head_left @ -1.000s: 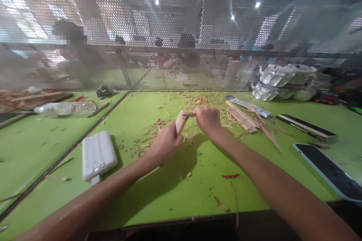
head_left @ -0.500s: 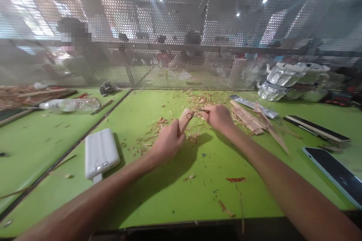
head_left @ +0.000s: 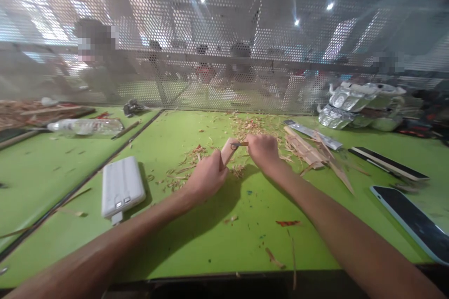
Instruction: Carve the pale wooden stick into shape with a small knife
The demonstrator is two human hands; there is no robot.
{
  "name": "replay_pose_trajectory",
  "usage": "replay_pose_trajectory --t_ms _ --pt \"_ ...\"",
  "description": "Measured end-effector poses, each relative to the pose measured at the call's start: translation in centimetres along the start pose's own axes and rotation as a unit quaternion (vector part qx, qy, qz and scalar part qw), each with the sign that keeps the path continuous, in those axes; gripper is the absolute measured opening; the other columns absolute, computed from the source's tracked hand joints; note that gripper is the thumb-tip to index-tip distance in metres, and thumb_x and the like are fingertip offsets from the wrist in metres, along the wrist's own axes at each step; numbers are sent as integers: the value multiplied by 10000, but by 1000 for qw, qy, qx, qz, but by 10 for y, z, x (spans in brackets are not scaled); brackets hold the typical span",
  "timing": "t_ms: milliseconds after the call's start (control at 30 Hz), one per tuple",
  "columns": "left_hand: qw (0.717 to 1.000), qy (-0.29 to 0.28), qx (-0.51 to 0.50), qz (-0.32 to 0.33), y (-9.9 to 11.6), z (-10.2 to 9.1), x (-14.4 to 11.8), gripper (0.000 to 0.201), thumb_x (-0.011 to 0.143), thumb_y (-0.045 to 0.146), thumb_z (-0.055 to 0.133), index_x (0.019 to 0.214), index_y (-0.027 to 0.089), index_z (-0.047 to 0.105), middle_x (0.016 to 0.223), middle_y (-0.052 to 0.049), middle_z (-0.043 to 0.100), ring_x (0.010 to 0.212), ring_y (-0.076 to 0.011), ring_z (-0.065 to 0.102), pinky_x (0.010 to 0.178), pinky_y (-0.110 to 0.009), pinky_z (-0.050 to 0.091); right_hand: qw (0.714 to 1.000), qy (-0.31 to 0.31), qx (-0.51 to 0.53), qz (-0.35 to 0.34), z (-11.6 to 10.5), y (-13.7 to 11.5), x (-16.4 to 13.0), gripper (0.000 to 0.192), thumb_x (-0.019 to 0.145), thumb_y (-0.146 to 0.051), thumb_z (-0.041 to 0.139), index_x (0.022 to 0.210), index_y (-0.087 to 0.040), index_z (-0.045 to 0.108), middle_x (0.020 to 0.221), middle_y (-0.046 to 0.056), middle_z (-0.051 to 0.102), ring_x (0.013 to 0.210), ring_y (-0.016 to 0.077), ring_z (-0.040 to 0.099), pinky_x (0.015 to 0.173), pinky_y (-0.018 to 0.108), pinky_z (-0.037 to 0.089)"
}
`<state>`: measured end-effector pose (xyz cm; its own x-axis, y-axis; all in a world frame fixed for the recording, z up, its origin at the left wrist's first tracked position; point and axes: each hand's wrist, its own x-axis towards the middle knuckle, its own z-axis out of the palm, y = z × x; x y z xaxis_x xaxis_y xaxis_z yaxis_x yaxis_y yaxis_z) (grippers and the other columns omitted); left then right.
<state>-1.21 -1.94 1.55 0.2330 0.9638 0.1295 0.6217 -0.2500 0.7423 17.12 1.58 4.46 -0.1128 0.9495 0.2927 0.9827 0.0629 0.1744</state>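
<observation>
Head view: hands (head_left: 208, 174) hold flat, pale wood (head_left: 228, 151) and a slim tool (head_left: 242, 144).

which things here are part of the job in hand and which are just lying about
Part of the job, it seems:
pale wood piece, in the left hand
thin tool, in the right hand
scattered wood shavings

Apparently just lying about:
white power bank
phone
clear plastic bottle
</observation>
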Motion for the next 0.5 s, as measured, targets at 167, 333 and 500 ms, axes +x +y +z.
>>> replay_pose_trajectory --t_ms 167,333,500 --pt "999 -10 -28 -20 -1 2 0 215 746 132 603 697 246 426 618 -14 530 494 -131 411 444 -265 279 1000 -4 5 -5 9 4 6 368 971 -80 375 954 -96 742 771 137 722 663 198 610 547 276 288" --pt "999 -24 -36 -25 2 -1 3 194 731 129 603 688 234 445 617 -4 519 496 -126 424 432 -246 292 1000 -6 5 2 14 3 9 363 967 -76 384 986 -87 746 804 154 729 685 198 618 571 271 319" --pt "998 -52 -41 -22 8 2 -5 175 770 122 583 689 223 466 619 -20 545 473 -120 447 410 -233 313 999 -20 18 25 23 17 15 334 951 -66 429 929 -72 763 787 166 732 656 180 613 585 260 346"
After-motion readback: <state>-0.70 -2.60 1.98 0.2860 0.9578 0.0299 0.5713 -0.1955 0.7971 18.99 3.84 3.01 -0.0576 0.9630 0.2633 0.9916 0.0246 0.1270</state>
